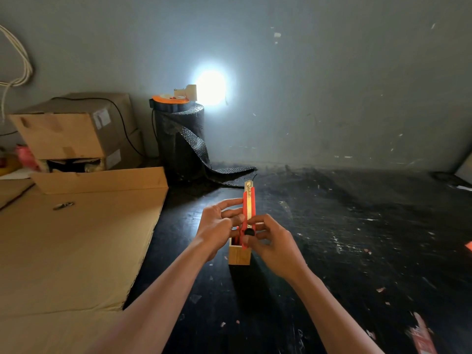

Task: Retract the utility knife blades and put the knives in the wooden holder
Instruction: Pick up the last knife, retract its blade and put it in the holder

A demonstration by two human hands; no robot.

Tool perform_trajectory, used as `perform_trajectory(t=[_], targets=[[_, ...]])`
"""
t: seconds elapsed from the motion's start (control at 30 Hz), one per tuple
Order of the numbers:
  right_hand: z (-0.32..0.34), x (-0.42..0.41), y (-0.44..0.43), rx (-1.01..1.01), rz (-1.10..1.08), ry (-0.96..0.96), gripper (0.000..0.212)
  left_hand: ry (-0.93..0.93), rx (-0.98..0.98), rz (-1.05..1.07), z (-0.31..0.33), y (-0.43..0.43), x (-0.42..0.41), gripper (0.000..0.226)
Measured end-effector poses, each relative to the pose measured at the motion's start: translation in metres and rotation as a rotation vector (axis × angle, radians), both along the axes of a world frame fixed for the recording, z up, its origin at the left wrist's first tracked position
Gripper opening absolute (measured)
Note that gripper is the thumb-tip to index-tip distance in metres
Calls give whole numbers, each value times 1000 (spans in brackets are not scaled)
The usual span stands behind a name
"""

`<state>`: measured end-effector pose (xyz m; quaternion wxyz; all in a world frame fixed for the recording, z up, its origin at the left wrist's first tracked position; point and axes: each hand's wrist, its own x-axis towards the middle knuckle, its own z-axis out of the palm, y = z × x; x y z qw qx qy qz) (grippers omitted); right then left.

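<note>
A red utility knife is held upright-looking above the wooden holder, its metal tip pointing away from me with a short bit of blade showing at the top. My left hand grips the knife's body from the left. My right hand holds it from the right, thumb by the black slider knob. The holder is a small square wooden box standing on the dark table, partly hidden by my hands. Something red shows inside its opening, too hidden to identify.
Flat cardboard sheets cover the table's left side, with stacked cardboard boxes behind them. A black bubble-wrap roll stands at the back with an orange reel on top. The dark tabletop is scuffed and littered with small scraps.
</note>
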<state>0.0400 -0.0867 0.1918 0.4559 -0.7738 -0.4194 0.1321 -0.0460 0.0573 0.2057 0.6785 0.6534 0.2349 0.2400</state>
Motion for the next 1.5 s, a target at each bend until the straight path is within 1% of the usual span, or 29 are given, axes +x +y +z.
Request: perform_trajectory(t=[0.07, 0.13, 0.23, 0.4, 0.57, 0.73, 0.87, 1.07, 1.13, 1.23, 1.3, 1.37, 1.5], targets=[[0, 2, 0, -17, 40, -43, 34, -4, 5, 2, 1, 2, -1, 38], [1, 4, 0, -36, 55, -59, 36, -5, 20, 11, 2, 3, -1, 38], [3, 5, 1, -27, 56, -51, 32, -7, 32, 20, 4, 5, 0, 39], [2, 4, 4, 46, 1, 15, 17, -13, 34, 23, 3, 3, 2, 41], [-2, 5, 4, 54, -26, 41, 19, -5, 39, 17, 2, 3, 4, 40], [-1, 9, 3, 18, 37, -12, 26, -10, 38, 27, 2, 5, 7, 39], [0, 11, 6, 24, 13, 3, 19, -17, 33, 23, 2, 6, 9, 40], [-5, 18, 12, 25, 15, 21, 19, -7, 29, 11, -3, 10, 11, 40], [-5, 23, 16, 45, 19, 43, 23, -22, -5, -1, -6, 11, 11, 40], [-4, 34, 26, 109, -14, 134, 41, -38, -51, -20, -13, 13, 12, 40], [-5, 43, 34, 131, -32, 176, 48, -32, -48, -36, -20, 14, 14, 42], [-9, 53, 43, 130, -40, 147, 45, -27, -41, -51, -29, 16, 17, 43], [-17, 69, 58, 134, -52, 177, 27, 7, 16, -12, -49, 26, 28, 37]])
